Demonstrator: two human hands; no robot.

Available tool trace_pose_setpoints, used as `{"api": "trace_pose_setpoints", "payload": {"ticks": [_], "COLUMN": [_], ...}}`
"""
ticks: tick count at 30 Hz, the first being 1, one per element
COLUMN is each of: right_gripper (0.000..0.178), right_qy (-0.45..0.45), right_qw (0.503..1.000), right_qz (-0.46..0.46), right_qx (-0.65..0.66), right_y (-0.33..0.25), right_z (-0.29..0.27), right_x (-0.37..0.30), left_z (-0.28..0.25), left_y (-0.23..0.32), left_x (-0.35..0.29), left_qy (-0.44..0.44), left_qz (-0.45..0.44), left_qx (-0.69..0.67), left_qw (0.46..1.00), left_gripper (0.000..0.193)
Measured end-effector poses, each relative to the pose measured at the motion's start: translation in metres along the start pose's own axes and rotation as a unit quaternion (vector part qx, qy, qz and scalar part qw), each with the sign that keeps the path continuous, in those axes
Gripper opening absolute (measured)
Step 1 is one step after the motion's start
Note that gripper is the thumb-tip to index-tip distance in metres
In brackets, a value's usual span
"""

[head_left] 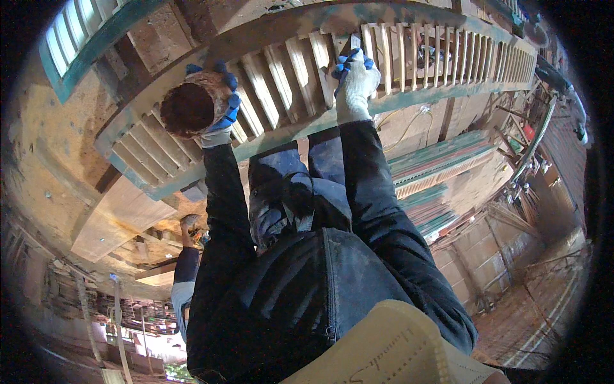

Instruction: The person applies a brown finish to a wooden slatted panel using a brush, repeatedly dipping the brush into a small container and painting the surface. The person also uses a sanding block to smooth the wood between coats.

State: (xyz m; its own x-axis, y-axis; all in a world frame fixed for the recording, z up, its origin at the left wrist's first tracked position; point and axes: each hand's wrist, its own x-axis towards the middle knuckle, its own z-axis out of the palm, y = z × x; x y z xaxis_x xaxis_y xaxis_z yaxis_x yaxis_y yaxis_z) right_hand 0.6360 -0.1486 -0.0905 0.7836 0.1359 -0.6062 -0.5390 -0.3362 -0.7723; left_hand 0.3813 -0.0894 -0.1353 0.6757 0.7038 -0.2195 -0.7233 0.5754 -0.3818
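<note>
A long louvered wooden shutter [288, 137] lies across in front of me. Its frame shows worn green paint and brown patches, with bare pale slats. My left hand [225, 121], in a white and blue work glove, is wrapped round a stained open can [187, 107] with a dark reddish-brown inside, held over the shutter's left part. Over the slats near the middle, my gloved right hand [358, 83] is closed on a small flat pale tool [355, 41]. Only its end sticks out past the fingers, so its kind is unclear.
Another green-framed louvered shutter [64, 54] stands at the upper left. More shutters [441, 160] lie stacked to the right. A wooden board [118, 217] is at the left, near another person's arm [186, 259]. Someone else [569, 96] is at the far right edge.
</note>
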Motion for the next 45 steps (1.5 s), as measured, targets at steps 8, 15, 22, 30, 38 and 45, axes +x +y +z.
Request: {"api": "trace_pose_setpoints", "payload": {"ticks": [8,15,22,30,38,45], "right_gripper": [0.015,0.023,0.032,0.030,0.027,0.023], "right_qy": [-0.031,-0.270,-0.485,-0.454,-0.209,-0.101], "right_qw": [0.997,0.942,0.629,0.687,0.975,0.990], "right_qz": [0.055,0.156,0.352,0.280,0.057,0.090], "right_qx": [0.038,0.127,0.495,0.494,-0.057,0.042], "right_y": [-0.009,-0.061,-0.107,-0.105,-0.044,0.003], "right_z": [-0.030,-0.089,-0.148,-0.204,-0.316,-0.412], "right_x": [-0.032,-0.068,-0.090,-0.082,0.004,0.140], "left_z": [-0.012,-0.012,0.034,0.037,-0.016,-0.021], "left_y": [0.003,0.004,-0.083,-0.161,-0.184,-0.263], "left_x": [-0.001,-0.016,-0.008,0.015,0.010,0.020], "left_qy": [-0.001,0.050,0.122,0.096,0.075,0.017], "left_qz": [0.015,-0.023,-0.091,-0.235,-0.190,-0.080], "left_qx": [-0.048,0.064,0.083,0.168,0.152,0.777], "left_qw": [0.999,0.996,0.985,0.952,0.967,0.625], "left_gripper": [0.043,0.046,0.068,0.082,0.059,0.062]}}
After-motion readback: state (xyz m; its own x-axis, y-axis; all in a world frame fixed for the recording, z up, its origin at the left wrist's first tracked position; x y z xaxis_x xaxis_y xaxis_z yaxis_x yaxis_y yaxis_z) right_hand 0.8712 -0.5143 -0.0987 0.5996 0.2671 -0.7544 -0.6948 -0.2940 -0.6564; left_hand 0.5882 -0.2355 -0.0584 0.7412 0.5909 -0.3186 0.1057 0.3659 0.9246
